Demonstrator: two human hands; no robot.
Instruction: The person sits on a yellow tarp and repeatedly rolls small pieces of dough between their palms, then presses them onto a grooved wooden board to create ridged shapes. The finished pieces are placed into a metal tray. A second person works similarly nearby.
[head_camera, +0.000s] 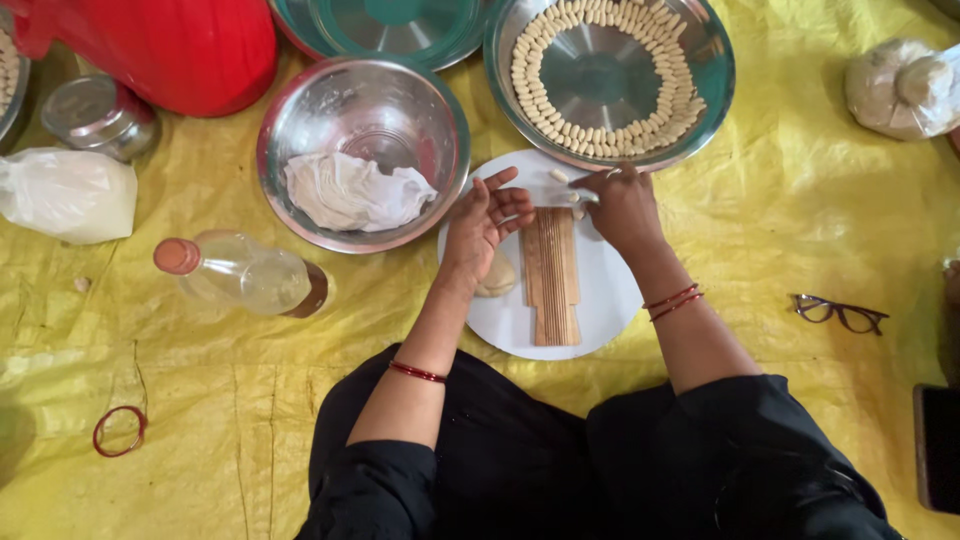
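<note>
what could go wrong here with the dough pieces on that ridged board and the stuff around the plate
The right hand works small dough pieces at the top end of the ridged wooden board, near the white plate rim; one could roll off onto the yellow sheet.

The dough lump lies under the left hand and might get squashed.

The bottle lies on its side and might roll if nudged.

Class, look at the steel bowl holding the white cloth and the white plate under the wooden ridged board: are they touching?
Cannot tell. In the head view the steel bowl rim meets the white plate edge near the left hand, with no plain gap or contact.
</note>
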